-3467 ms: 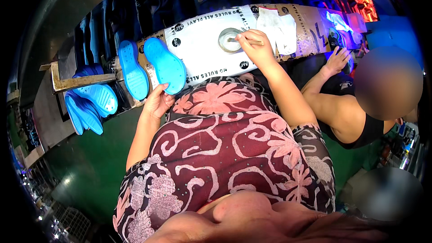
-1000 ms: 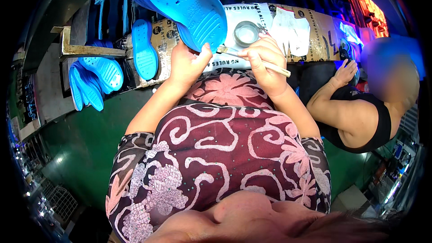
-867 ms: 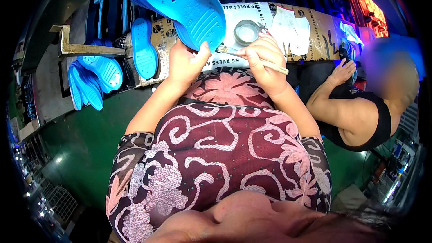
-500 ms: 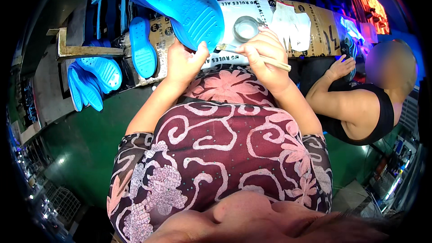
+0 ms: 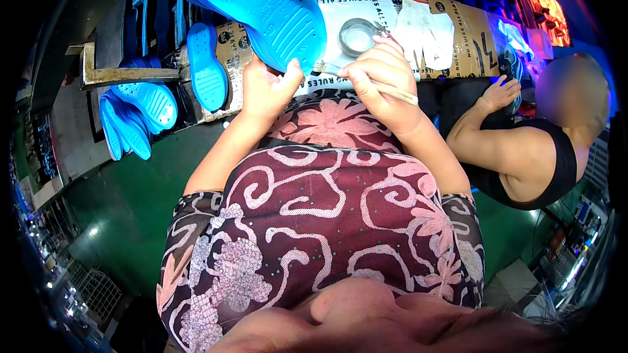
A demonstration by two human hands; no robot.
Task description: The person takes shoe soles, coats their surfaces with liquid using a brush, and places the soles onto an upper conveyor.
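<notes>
My left hand grips the heel end of a stack of bright blue shoe insoles, its thumb on the top face and the other fingers mostly hidden beneath. The top insole has small holes toward the far end and raised ridges near the heel. In my right hand is a brush with a pale handle, pinched between thumb and fingers. Its bristles point left, right beside the insole's heel edge; whether they touch it I cannot tell. Just beyond my right hand stands a round clear glass jar.
Cardboard and white printed sheeting cover the bench. To the left lie a single blue insole and several stacked ones by a metal bracket. At the right, close by, sits another person with a hand on the bench edge.
My right hand and the brush have shifted very slightly left. The insoles stay in my left hand, almost unmoved. The view has shifted a little.
</notes>
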